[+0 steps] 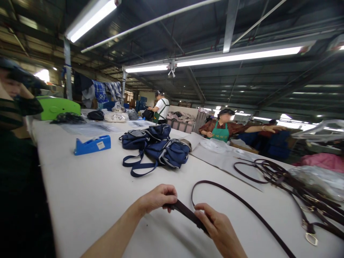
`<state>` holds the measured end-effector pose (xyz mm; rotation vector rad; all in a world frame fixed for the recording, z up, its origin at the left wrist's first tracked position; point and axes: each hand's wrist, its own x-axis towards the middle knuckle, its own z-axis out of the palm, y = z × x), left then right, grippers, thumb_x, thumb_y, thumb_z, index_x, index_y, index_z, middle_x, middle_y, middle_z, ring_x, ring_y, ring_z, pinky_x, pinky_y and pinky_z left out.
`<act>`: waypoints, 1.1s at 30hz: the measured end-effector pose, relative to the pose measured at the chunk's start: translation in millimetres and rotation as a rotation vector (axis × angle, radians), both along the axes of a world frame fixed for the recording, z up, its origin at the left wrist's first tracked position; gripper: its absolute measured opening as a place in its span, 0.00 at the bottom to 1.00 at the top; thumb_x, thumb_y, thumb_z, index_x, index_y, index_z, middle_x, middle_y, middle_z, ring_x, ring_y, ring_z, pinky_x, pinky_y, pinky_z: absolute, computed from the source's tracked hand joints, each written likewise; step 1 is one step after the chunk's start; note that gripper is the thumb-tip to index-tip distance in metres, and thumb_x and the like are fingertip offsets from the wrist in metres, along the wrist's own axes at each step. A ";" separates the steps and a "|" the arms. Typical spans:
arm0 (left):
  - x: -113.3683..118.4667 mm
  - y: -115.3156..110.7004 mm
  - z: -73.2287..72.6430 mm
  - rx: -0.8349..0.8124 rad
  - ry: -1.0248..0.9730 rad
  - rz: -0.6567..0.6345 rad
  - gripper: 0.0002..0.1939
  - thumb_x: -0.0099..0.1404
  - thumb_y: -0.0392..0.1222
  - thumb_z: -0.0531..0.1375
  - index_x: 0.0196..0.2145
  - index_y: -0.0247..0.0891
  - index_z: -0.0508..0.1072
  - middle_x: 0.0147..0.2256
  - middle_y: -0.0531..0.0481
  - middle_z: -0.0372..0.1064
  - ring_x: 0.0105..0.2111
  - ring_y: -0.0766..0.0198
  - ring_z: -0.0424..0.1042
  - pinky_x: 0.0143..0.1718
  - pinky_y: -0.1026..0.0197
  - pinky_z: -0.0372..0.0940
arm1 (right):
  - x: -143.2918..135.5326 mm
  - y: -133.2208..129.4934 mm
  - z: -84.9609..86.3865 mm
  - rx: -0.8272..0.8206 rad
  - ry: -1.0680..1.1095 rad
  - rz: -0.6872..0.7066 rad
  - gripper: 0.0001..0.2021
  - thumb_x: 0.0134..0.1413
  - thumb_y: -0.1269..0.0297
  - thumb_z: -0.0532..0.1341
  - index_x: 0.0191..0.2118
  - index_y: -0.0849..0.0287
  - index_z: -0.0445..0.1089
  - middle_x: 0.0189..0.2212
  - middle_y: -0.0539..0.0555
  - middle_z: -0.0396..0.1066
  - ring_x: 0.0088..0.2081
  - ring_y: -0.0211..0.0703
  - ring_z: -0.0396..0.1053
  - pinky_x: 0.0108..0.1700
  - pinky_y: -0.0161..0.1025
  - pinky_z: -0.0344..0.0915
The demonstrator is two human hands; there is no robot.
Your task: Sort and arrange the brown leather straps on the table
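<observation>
Left hand (157,199): fingers curled round the dark strap (188,212) end, steadying it.
Right hand (217,225): fingers pinched the strap beside it.
Strap: looped across the desk (88,186).
Nearby: blue bags (158,147), more straps (295,186).

strap (242,204) running off bottom edge, right hand (219,229) cut off, co-worker's face blurred

dark brown strap (188,212), looped, on table
</observation>
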<state>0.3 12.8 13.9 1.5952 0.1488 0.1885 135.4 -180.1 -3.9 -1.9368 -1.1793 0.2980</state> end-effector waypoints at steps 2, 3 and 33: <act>2.2 -2.6 -2.6 0.002 -0.005 -0.007 0.10 0.52 0.42 0.61 0.29 0.34 0.68 0.20 0.56 0.65 0.19 0.72 0.63 0.20 0.68 0.51 | -6.9 1.0 3.5 0.015 -0.062 0.056 0.19 0.59 0.44 0.52 0.39 0.51 0.73 0.30 0.52 0.73 0.32 0.46 0.69 0.34 0.40 0.62; 3.7 -4.5 -4.4 0.001 -0.005 -0.021 0.09 0.51 0.42 0.61 0.30 0.34 0.68 0.21 0.56 0.66 0.19 0.72 0.63 0.21 0.68 0.51 | -10.3 2.0 3.9 0.027 -0.096 0.086 0.18 0.60 0.45 0.53 0.40 0.51 0.73 0.33 0.52 0.74 0.34 0.46 0.69 0.37 0.40 0.62; 8.2 -24.6 -4.7 0.226 -0.026 0.030 0.19 0.41 0.30 0.70 0.33 0.35 0.72 0.24 0.60 0.66 0.26 0.72 0.61 0.28 0.67 0.54 | -3.0 3.9 5.2 -0.090 0.320 0.066 0.20 0.45 0.43 0.57 0.24 0.56 0.59 0.20 0.46 0.55 0.25 0.37 0.51 0.28 0.39 0.47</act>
